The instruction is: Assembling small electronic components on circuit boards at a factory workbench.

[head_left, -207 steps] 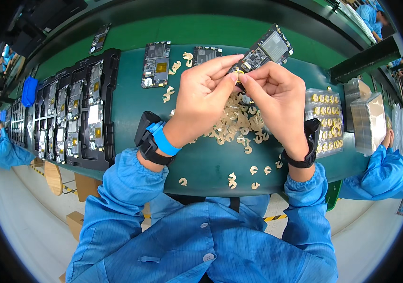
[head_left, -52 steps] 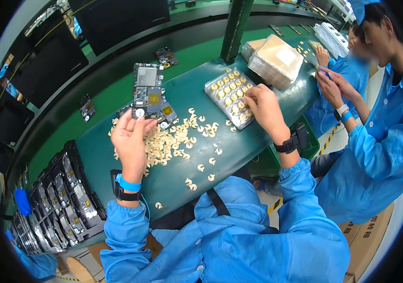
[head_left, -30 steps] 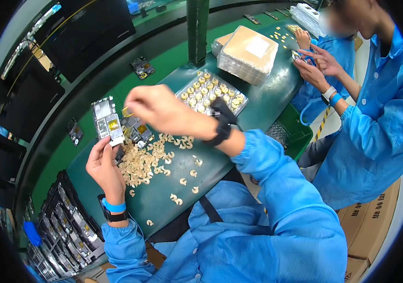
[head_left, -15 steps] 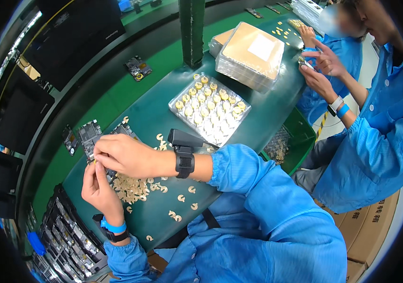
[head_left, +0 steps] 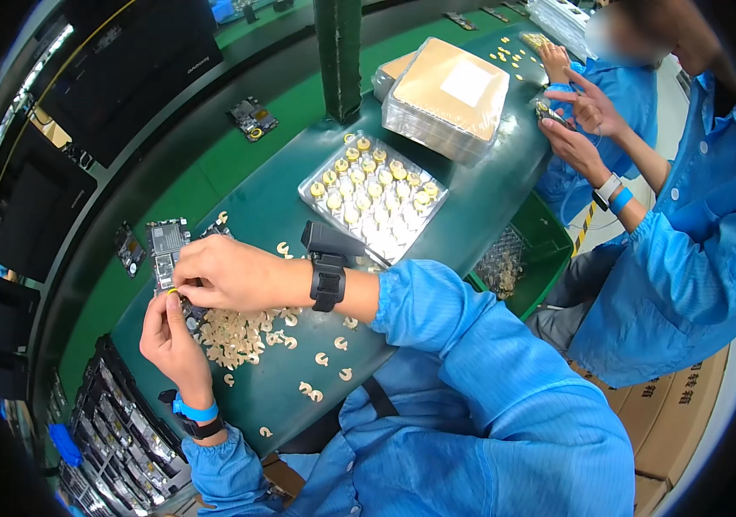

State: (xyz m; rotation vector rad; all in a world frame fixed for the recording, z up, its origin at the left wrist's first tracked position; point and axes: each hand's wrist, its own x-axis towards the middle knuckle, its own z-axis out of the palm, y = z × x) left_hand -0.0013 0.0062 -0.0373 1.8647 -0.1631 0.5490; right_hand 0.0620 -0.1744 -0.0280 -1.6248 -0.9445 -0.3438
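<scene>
At the left of the table, my left hand [head_left: 171, 345] pinches a small yellow round piece [head_left: 172, 291] between thumb and fingertips. Over it bends my right hand [head_left: 220, 274], its thumb and fingers closed on the same piece; the hands hide most of it. Just beyond my fingers lies a dark circuit board [head_left: 167, 237], partly covered by my right hand. A heap of small cream-coloured C-shaped pieces [head_left: 234, 339] spreads under my right forearm, with several loose ones nearer me.
A clear plastic tray [head_left: 428, 222] of yellow-topped round parts stands mid-table. Behind it are wrapped cardboard-topped stacks [head_left: 450, 90] and a green post [head_left: 339, 60]. A black rack of boards [head_left: 122, 422] is at lower left. Co-workers sit right, beside a green bin [head_left: 549, 267].
My hands stay together at nearly the same spot. The right thumb and fingers have shifted, showing a gap between them and more of the yellow piece. The whole view has moved slightly.
</scene>
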